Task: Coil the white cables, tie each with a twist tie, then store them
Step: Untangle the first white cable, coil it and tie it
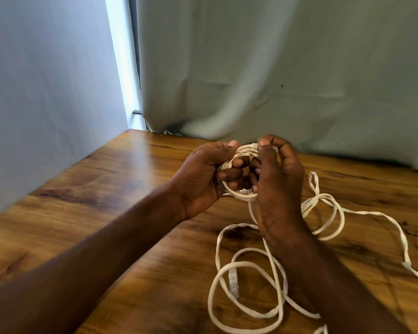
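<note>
Both hands are holding a small white coil [241, 155] above the table [130, 189], the left hand [203, 179] curling its fingers [229, 175] through the loops while the right hand [275, 186] is pinching the top. The loose cable [273, 268] is trailing down toward the person, lying nearer the right hand, with a plug [233, 284] resting among its loops.

Brown wooden tabletop [135, 189] with dark grain. Pale green cloth curtain [275, 68] behind far edge. Light blue-grey wall [46, 80] at left.
</note>
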Available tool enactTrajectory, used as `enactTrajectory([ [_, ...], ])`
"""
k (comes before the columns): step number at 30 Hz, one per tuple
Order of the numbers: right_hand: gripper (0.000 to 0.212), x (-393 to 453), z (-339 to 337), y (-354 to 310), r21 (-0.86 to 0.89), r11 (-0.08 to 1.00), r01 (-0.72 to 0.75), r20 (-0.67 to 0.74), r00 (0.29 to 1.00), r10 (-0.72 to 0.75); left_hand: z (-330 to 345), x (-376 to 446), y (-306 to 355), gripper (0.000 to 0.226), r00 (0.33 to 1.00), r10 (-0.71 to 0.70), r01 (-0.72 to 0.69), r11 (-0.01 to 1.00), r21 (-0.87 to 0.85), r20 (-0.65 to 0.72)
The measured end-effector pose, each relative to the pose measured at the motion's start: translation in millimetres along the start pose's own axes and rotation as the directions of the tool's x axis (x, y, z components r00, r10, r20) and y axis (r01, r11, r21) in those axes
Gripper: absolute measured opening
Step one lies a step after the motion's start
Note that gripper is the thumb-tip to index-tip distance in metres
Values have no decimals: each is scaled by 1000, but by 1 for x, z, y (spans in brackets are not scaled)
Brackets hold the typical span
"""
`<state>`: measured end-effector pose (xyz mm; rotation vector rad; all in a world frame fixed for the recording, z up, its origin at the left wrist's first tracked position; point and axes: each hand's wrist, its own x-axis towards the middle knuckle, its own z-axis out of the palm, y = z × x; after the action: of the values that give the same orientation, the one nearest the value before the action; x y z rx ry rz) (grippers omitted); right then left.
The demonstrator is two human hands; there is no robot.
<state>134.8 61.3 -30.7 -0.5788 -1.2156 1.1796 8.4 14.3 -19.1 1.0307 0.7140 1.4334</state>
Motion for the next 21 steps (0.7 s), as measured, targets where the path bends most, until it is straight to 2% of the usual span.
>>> enactTrajectory([
  [5, 10, -1, -3, -2, 2, 1000, 15, 49, 999, -15, 0, -1, -1, 30, 997, -65, 65, 998, -26, 29],
  [8, 11, -1, -6, -4, 10, 1000, 0, 73, 997, -1, 0, -3, 1, 36, 995, -93, 92, 995, 33, 23],
  [11, 12, -1, -5, -3, 3, 999, 32, 97, 995, -32, -3, -2, 5, 27, 990, -106, 109, 994, -29, 96],
  [14, 13, -3, -3, -7, 12, 1000, 18, 84, 996, -19, -4, -1, 0, 20, 991, -75, 87, 991, -105, 110],
  [16, 15, -3, -4, -15, 9, 1000, 6, 99, 995, -7, -2, 0, -4, 24, 993, -64, 73, 993, -92, 97],
  [21, 11, 2, -3, -29, -168, 979, 112, 195, 978, -79, 8, -4, 7, 19, 998, 51, -50, 998, -25, 38],
])
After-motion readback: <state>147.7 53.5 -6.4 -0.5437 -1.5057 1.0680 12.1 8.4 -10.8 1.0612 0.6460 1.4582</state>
